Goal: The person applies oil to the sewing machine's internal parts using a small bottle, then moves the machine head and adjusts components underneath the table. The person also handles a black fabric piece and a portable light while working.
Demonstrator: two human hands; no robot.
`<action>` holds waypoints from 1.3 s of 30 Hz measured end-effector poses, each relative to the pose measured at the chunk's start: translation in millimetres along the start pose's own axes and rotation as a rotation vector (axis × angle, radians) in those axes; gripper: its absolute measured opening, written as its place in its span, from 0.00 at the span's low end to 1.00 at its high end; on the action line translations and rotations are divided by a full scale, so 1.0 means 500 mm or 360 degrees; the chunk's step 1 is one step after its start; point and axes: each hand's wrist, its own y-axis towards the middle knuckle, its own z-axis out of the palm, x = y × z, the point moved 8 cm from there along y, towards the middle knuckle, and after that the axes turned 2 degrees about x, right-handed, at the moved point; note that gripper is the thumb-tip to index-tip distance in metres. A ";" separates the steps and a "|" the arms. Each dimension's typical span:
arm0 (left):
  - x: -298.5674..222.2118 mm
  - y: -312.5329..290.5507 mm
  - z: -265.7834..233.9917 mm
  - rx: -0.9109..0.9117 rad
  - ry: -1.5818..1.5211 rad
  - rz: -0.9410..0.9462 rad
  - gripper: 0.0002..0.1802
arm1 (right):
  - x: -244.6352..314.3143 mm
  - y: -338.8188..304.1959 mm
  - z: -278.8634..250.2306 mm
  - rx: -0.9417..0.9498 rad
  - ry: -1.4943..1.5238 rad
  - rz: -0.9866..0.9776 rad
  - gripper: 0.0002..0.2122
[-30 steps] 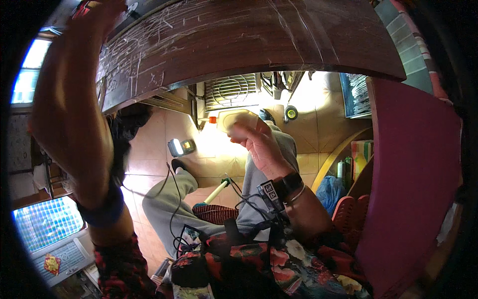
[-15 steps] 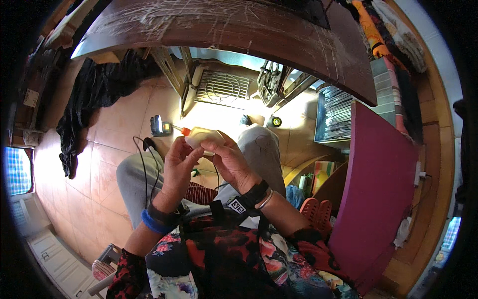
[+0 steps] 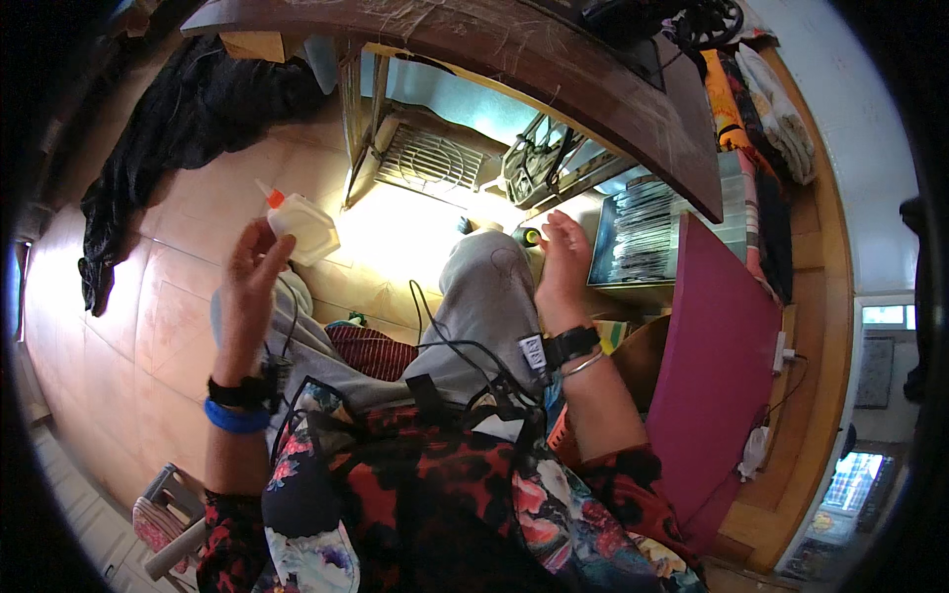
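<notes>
My left hand point(image 3: 249, 282) is closed round a translucent whitish squeeze bottle point(image 3: 306, 231), held tilted above my left knee. Its red cap point(image 3: 275, 199) carries a thin pale nozzle pointing up and left. Beside my right knee, my right hand point(image 3: 565, 269) is raised with the fingers apart, and nothing shows in it. Just left of those fingers, a small dark round thing with a yellow-green middle point(image 3: 532, 237) appears beyond the knee, partly hidden.
A scratched dark brown tabletop point(image 3: 554, 84) spans the far side, above a metal treadle grille point(image 3: 432, 158). To the right stand a purple board point(image 3: 720, 366) and a clear-sided box point(image 3: 641, 232). Black cloth point(image 3: 188, 109) lies on the floor at far left. Dark cables point(image 3: 465, 344) cross my lap.
My hands have parted. The bottle, earlier between both hands, has gone left in my left hand alone. My right hand has moved right, away from it. The view has shifted.
</notes>
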 end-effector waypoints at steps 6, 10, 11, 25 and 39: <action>-0.028 0.078 -0.089 0.0217 0.0714 0.0193 0.09 | -0.086 0.195 -0.098 0.0044 -0.0687 -0.0025 0.22; 0.005 0.081 -0.156 0.0095 0.0541 -0.0025 0.10 | -0.159 0.266 -0.118 0.0071 -0.0600 0.0200 0.30; 0.037 0.077 -0.160 0.0025 0.0463 -0.0140 0.10 | -0.173 0.282 -0.119 0.0066 -0.0576 0.0209 0.33; 0.200 0.081 -0.024 0.0141 0.0359 -0.0493 0.08 | -0.275 0.407 -0.088 0.0147 -0.0912 0.0222 0.09; 0.357 0.162 -0.110 0.0040 0.0076 -0.0692 0.11 | -0.191 0.333 -0.100 0.0204 -0.1272 0.0587 0.35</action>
